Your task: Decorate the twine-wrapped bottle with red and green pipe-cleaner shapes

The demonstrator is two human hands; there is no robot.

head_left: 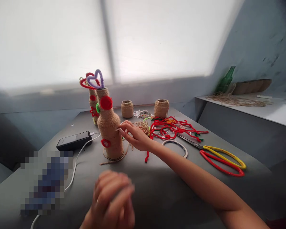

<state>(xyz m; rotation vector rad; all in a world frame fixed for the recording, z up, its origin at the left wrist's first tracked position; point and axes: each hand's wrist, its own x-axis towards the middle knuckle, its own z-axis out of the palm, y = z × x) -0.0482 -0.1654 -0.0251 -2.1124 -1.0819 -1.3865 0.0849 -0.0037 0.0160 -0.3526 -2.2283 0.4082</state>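
Observation:
A twine-wrapped bottle (111,122) stands upright, with red pom-pom shapes, a green piece and a purple heart (95,79) at its mouth. My right hand (133,135) reaches in from the right; its fingertips are pinched at the bottle's right side, on a small pale piece too small to make out. My left hand (113,198) is raised near the front edge, smeared by motion, with curled fingers; whether it holds anything cannot be seen. Behind the bottle is a second wrapped bottle (92,97) with a red heart.
Red pipe cleaners (166,125), a tape roll (175,148) and scissors (221,159) lie to the right. Two twine-wrapped jars (127,109) stand behind. A power bank (73,141) with a white cable lies left. A side shelf holds a green bottle (226,79).

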